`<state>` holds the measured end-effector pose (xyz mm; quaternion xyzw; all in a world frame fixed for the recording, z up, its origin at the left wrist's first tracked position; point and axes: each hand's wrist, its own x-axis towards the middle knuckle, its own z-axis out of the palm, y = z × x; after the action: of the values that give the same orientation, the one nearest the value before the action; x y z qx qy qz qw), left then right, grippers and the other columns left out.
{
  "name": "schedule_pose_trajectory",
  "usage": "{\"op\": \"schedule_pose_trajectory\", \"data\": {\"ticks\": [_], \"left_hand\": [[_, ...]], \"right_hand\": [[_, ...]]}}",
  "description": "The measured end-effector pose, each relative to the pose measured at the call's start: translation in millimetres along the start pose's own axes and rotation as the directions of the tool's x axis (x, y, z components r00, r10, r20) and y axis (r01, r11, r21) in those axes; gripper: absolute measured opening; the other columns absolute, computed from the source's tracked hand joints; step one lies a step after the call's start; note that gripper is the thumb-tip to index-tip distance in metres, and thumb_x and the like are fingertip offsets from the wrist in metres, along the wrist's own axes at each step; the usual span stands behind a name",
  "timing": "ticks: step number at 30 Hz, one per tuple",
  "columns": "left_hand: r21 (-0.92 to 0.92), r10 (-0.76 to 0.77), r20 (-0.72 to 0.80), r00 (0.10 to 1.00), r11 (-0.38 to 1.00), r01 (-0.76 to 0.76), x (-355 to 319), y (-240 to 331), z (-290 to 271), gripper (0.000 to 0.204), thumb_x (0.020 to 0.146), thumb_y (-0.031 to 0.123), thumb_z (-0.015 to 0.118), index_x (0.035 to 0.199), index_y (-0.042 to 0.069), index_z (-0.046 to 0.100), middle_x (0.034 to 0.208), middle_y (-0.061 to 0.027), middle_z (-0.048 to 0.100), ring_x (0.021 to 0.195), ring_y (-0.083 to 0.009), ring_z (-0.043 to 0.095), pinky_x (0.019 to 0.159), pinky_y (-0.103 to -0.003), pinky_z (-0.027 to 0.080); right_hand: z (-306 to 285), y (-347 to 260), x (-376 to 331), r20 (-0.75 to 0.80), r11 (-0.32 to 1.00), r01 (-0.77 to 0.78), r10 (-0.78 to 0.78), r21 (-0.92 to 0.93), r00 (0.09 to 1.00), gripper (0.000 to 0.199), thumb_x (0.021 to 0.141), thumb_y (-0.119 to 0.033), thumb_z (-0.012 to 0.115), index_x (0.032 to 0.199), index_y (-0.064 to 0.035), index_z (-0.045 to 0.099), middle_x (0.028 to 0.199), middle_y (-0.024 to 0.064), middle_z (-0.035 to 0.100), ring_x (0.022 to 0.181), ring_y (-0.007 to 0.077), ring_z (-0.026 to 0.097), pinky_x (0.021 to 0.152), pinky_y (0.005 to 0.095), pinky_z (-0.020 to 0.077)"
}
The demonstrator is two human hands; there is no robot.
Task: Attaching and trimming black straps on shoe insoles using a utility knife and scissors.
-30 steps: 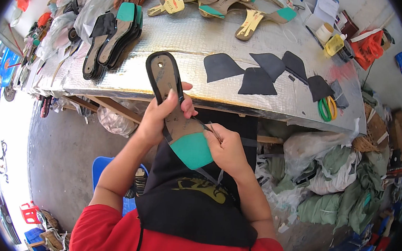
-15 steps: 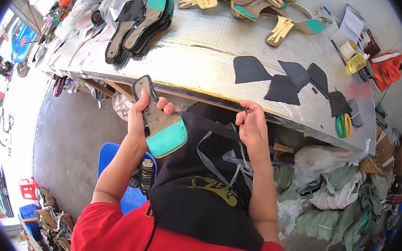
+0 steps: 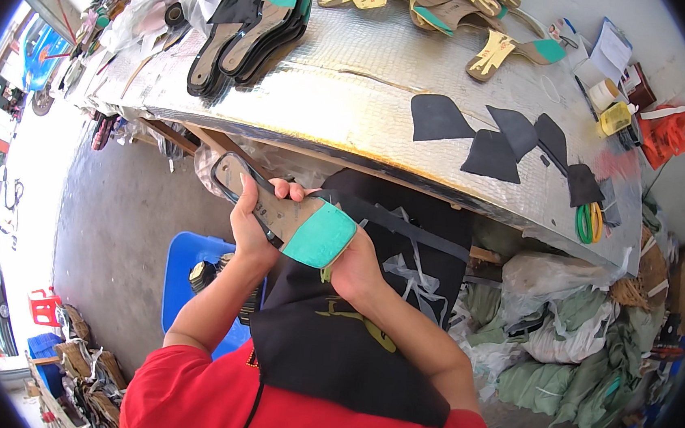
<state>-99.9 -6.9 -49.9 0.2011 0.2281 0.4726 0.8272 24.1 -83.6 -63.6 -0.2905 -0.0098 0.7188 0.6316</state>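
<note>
One teal-ended insole (image 3: pixel 281 213) is held: left hand (image 3: pixel 250 226) gripping its midsection, right hand (image 3: pixel 356 268) grasping the teal end (image 3: pixel 320 235), over a black apron (image 3: pixel 345 369).

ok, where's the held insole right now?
Head view, just left of centre: the insole is in the left hand, its teal end at the right hand, below the near edge of the table.

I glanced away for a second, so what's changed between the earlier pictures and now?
The insole in the left hand has come down below the edge of the table, its black-rimmed end tipping further left. The right hand, which had moved off to the right, is back at the teal end, fingers mostly hidden behind it. The left hand kept its hold; the black pieces and stacked insoles stayed put.
</note>
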Motion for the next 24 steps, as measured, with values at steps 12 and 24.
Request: {"op": "schedule_pose_trajectory", "data": {"ticks": [12, 24], "left_hand": [[-0.037, -0.087, -0.047, 0.995, 0.996, 0.085, 2, -5, -10, 0.054, 0.100, 0.054, 0.034, 0.081, 0.005, 0.049, 0.083, -0.0134, 0.056, 0.091, -0.0272, 0.053, 0.090, -0.041, 0.044], [0.599, -0.140, 0.413, 0.900, 0.786, -0.152, 11, -10, 21, 0.060, 0.099, 0.059, 0.030, 0.076, 0.005, 0.046, 0.076, -0.0076, 0.050, 0.072, -0.0141, 0.045, 0.071, -0.028, 0.040]], "right_hand": [[-25, -3, 26, 0.095, 0.990, 0.012, 0.002, -0.140, 0.995, 0.037, 0.098, -0.043, 0.053, 0.092, -0.0070, 0.052, 0.062, -0.0015, 0.048, 0.045, 0.0054, 0.040, 0.040, 0.0209, 0.0287], [-44, -76, 10, 0.075, 0.684, -0.122, 0.251, -0.719, 0.965, 0.031, 0.095, -0.037, 0.061, 0.084, -0.0073, 0.063, 0.066, -0.0062, 0.051, 0.052, 0.0010, 0.037, 0.045, 0.0178, 0.0263]]}}
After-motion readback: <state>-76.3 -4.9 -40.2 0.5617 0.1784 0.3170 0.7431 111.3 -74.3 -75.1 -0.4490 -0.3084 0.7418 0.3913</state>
